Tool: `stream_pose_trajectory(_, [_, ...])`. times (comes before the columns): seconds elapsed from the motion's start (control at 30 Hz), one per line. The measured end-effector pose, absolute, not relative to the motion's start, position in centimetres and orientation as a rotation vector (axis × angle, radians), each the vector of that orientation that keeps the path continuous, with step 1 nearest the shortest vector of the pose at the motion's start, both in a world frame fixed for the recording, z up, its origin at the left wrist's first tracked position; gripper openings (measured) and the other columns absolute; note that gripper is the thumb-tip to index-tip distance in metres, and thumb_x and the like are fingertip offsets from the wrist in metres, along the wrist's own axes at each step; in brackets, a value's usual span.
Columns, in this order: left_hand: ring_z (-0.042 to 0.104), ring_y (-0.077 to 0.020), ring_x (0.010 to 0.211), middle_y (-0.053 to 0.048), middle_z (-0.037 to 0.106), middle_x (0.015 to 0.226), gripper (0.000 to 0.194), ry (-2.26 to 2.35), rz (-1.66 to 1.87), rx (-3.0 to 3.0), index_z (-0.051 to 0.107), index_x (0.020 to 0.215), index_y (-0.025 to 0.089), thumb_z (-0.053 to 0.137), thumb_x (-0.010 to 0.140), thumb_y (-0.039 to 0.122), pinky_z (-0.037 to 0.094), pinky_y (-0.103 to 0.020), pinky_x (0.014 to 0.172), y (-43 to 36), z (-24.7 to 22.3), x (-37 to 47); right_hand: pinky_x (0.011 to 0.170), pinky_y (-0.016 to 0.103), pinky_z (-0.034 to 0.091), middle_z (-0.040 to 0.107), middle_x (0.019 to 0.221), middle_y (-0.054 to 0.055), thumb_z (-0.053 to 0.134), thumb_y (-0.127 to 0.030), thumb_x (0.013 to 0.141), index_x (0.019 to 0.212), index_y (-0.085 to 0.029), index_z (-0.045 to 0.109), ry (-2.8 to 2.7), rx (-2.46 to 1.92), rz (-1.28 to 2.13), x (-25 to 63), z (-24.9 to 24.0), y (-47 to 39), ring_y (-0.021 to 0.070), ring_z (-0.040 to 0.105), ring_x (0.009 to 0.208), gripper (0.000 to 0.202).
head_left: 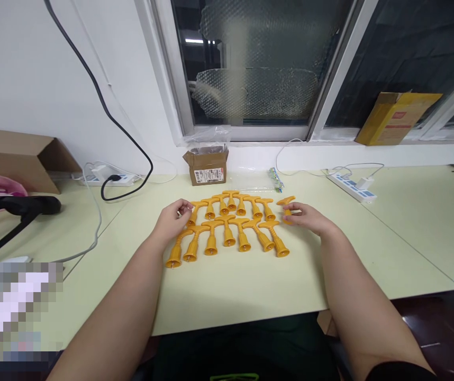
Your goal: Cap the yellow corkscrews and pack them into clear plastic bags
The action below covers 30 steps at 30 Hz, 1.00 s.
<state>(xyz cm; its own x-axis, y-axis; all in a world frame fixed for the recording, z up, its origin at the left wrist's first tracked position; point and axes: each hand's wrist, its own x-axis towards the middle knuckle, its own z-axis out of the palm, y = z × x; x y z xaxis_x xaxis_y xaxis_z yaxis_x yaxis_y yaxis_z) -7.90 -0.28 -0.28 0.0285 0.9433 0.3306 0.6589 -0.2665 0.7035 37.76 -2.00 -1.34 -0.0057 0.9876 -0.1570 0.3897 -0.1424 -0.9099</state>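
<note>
Two curved rows of yellow T-handled plastic tools lie on the table, their flared bell-shaped ends pointing toward me. Bits of metal show inside several of the bells. At the left end of the back row, my left hand has its fingers curled and closed at a yellow T-handled tool, covering part of it. My right hand pinches another yellow T-handled tool at the right end of that row, slightly apart from its neighbour; the fingers hide its middle.
Behind the rows stand a small open cardboard box and a clear plastic bag. Power strips with cables lie at the back right and back left. A black curved object and a larger carton are at left.
</note>
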Motion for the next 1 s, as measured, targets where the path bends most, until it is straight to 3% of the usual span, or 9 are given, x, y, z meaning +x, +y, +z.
stream_pose_trajectory(0.13, [0.058, -0.0173, 0.071, -0.001, 0.065, 0.079, 0.019, 1.634, 1.105, 1.963, 0.067, 0.092, 0.021, 0.059, 0.081, 0.034, 0.045, -0.030, 0.068, -0.4, -0.1, -7.8, 0.091, 0.035, 0.058, 0.072, 0.114, 0.005, 0.078, -0.027, 0.072, 0.105, -0.022, 0.069, -1.500, -1.635, 1.058, 37.6, -1.7, -1.7, 0.0197, 0.072, 0.095, 0.035])
stream_pose_trajectory(0.77, [0.057, -0.0166, 0.071, 0.000, 0.063, 0.078, 0.019, 1.632, 1.088, 1.951, 0.067, 0.093, 0.022, 0.059, 0.081, 0.034, 0.045, -0.030, 0.069, -0.1, -0.5, -8.2, 0.094, 0.035, 0.055, 0.075, 0.115, 0.005, 0.070, -0.019, 0.076, 0.112, -0.022, 0.072, -1.640, -1.563, 1.023, 36.3, -2.0, -1.5, 0.0218, 0.070, 0.104, 0.036])
stream_pose_trajectory(1.0, [0.057, -0.0171, 0.073, 0.000, 0.063, 0.079, 0.019, 1.690, 1.141, 1.899, 0.068, 0.092, 0.022, 0.062, 0.080, 0.035, 0.045, -0.030, 0.072, 0.0, -0.3, -8.3, 0.087, 0.032, 0.054, 0.075, 0.108, 0.005, 0.074, -0.031, 0.079, 0.110, -0.022, 0.069, -1.684, -1.608, 1.011, 36.0, -1.4, -2.0, 0.0210, 0.069, 0.097, 0.033])
